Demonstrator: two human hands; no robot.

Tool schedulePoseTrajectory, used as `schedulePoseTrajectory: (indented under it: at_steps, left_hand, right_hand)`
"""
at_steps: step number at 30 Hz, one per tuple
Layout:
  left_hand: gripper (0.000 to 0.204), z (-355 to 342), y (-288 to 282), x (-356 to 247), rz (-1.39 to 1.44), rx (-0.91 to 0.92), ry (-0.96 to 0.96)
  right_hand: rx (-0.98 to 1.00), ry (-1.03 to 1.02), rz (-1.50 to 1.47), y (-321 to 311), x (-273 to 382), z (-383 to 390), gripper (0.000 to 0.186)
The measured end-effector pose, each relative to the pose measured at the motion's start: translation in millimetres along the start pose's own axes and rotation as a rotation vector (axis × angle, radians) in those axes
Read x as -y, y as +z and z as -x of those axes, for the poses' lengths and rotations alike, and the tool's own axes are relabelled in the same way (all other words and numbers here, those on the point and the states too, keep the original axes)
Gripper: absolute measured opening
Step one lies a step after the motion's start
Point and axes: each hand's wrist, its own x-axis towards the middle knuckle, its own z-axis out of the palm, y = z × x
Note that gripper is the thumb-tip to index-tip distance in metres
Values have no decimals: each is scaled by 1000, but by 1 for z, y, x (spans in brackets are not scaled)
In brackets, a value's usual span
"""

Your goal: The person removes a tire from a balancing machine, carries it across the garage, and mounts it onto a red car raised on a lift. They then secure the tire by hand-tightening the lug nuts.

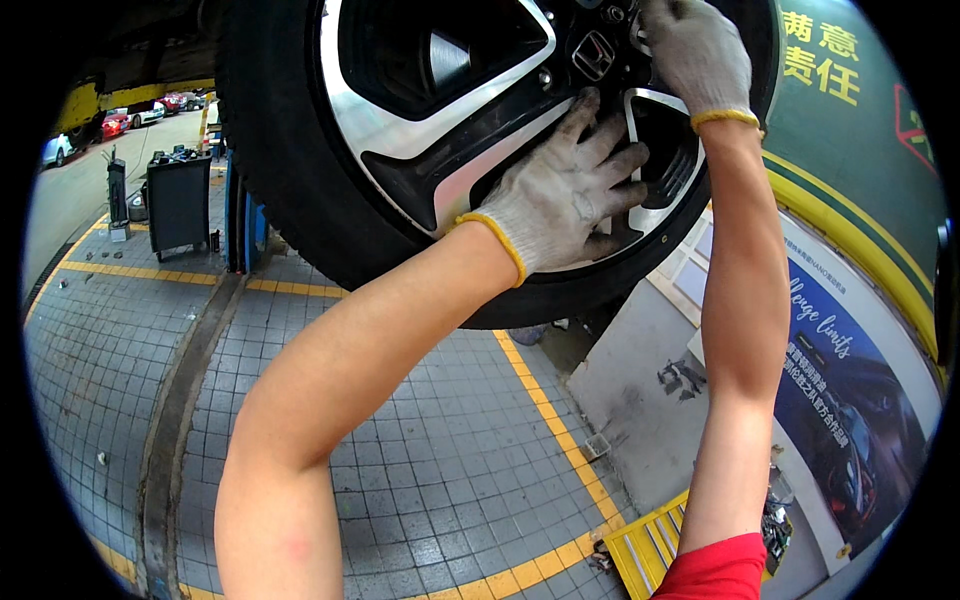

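Note:
A car wheel with a black tyre [275,160] and a black-and-silver alloy rim [455,180] hangs raised in front of me. My left hand [565,190], in a whitish work glove with a yellow cuff, lies on the lower spokes with its fingers spread. Just above its fingertips is the square centre cap [593,56], with wheel bolt holes or nuts around it. My right hand [700,60], gloved alike, is closed at the upper right of the hub. Its fingers are curled in, and what they hold, if anything, is hidden.
A dark tool cart [180,205] stands at the left beside a blue lift post [250,220]. Below lies a grey tiled floor [430,430] with yellow lines. At the lower right are a yellow slatted tray [650,545] and a wall poster [850,400].

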Motion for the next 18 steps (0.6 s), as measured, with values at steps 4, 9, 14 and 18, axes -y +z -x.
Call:
schedulePoseTrajectory:
  at_steps: [4,9,14,18]
  left_hand:
    - [56,3,1,3,-8,17,-1]
    - [54,-5,1,-6,58,-36,-8]
    - [46,4,-8,-1,-28,72,87]
    - [40,-1,-7,-7,41,93,192]
  right_hand:
    - [-197,85,-197,10,-76,13,38]
    - [-31,534,-911,-1,-267,68,23]
    - [-159,557,-1592,-5,-150,115,34]
    - [40,322,-724,-7,-101,113,43]
